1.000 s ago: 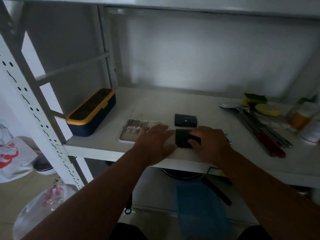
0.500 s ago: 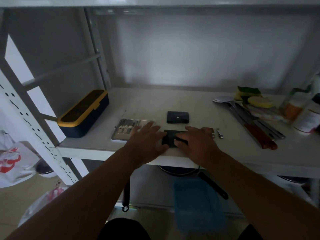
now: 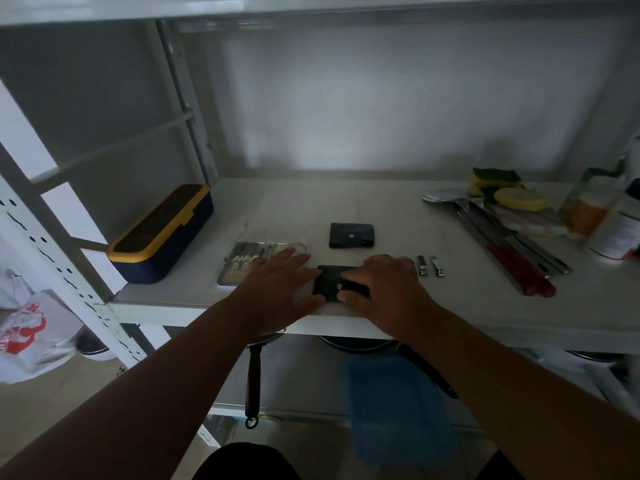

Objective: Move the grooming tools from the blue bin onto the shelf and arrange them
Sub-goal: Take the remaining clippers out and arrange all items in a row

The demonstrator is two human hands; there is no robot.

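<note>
A black snap pouch [image 3: 330, 284] lies near the front edge of the white shelf [image 3: 381, 209]. My left hand [image 3: 282, 287] lies flat with straight fingers, touching the pouch's left side. My right hand [image 3: 388, 287] lies on its right part, thumb by the snap button. A second black pouch [image 3: 351, 235] sits behind it. A clear case of manicure tools [image 3: 249, 261] lies to the left, partly under my left hand. Two nail clippers [image 3: 430, 265] lie to the right. The blue bin [image 3: 398, 407] stands blurred below the shelf.
A navy box with a yellow rim [image 3: 161, 233] sits at the shelf's left end. Kitchen utensils with a red handle [image 3: 502, 244], sponges [image 3: 495, 178] and bottles [image 3: 616, 233] crowd the right end. Pans hang under the shelf; a plastic bag [image 3: 27, 334] lies on the floor at left.
The camera view has shifted a little, bringing both nail clippers into sight. Both hands stay on the front black pouch, which keeps its place near the shelf edge.
</note>
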